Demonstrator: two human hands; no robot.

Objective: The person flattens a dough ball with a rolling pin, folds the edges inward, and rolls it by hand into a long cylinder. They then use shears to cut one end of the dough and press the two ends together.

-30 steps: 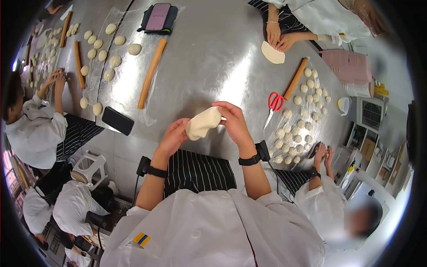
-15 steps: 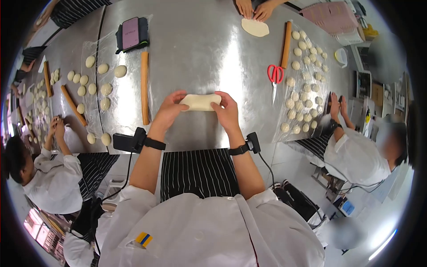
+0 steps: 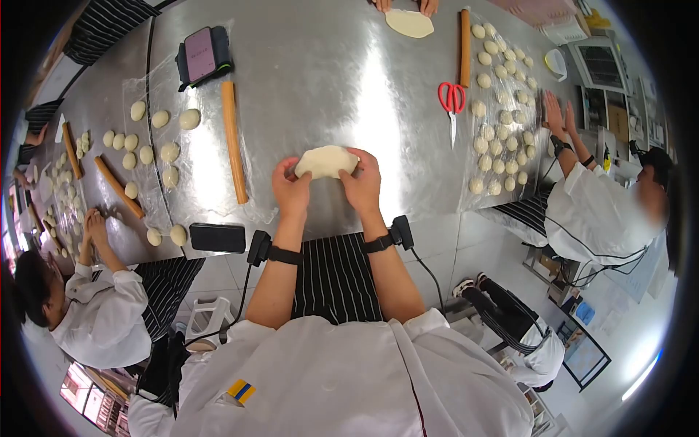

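Between my two hands is a flat, pale piece of dough (image 3: 326,162), roughly oval with a bulging far edge. My left hand (image 3: 291,183) grips its left end, thumb on the near face and fingers behind. On the right end, my right hand (image 3: 362,182) pinches the dough the same way. The fingers behind the sheet are partly hidden. A wooden rolling pin (image 3: 234,142) lies to the left of my hands. Red-handled scissors (image 3: 452,109) rest on the metal table to the right.
Dough balls on plastic film lie at left (image 3: 170,151) and right (image 3: 502,135). A pink-screened phone (image 3: 202,54) lies far left, a dark phone (image 3: 217,237) at the near edge. Co-workers stand at left (image 3: 102,306) and right (image 3: 597,204); another's hands touch a dough sheet (image 3: 409,23) opposite.
The dough in my hands has gone from a narrow strip to a taller oval, its far edge bulging upward. My hands are slightly closer together. The right co-worker's hands have lifted.
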